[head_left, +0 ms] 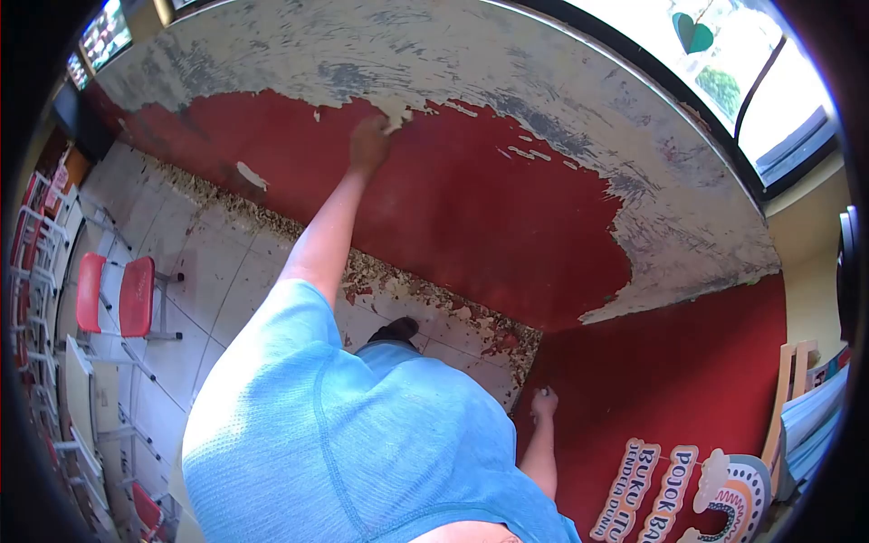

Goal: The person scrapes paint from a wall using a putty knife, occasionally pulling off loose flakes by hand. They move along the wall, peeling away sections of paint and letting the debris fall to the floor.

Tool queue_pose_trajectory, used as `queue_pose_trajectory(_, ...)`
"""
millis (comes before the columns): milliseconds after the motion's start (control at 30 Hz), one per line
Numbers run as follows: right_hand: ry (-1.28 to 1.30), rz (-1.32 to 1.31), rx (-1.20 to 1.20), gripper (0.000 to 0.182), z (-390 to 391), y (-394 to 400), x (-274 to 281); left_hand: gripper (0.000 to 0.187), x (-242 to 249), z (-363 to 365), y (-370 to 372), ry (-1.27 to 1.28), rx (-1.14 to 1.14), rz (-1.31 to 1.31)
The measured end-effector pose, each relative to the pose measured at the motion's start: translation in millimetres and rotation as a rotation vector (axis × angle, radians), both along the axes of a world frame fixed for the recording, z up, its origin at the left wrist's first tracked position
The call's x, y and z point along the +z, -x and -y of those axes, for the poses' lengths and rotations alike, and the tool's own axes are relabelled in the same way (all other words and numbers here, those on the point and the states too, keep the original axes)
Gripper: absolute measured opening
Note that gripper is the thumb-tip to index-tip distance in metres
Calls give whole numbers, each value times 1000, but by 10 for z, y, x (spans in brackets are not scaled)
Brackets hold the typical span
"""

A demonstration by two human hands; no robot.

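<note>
My left hand [369,145] reaches up to the wall, its fingers closed at the ragged upper edge of the red paint [434,199]. A small pale edge shows at its fingertips, but I cannot make out what it grips. Above and around the hand lies a pale, scratched wall surface [507,54] with grey streaks. My right hand [544,404] hangs low at my right side, in front of the red side wall [670,362]. Its fingers are curled closed; whatever they may hold is too small to tell.
Peeled flakes [398,276] lie along the foot of the wall on the white tiled floor [217,281]. A red chair [136,296] stands at left, with more chairs and desks beyond. A window [769,100] is at upper right. Lettered signs with a rainbow [747,489] are at lower right.
</note>
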State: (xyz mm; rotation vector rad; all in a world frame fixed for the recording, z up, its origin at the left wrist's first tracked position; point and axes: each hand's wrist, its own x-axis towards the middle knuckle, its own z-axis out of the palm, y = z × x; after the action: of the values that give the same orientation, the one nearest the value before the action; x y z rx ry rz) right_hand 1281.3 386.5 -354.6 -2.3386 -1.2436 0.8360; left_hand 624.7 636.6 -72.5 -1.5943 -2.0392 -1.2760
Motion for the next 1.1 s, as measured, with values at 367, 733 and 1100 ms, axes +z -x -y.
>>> queue_pose_trajectory(367,469,-18,403,31,1382,476,23,29,-1686,1811,-1994,763,-316,499)
queue_pose_trajectory(733,606,-257,-212,24,2106,178,-468,56,-957,1243,-1829,690,-567,222)
queue_pose_trajectory(1100,388,-289,-193,34,1036,1243,-199,51,-646,1262,-1946,962,-1281,84)
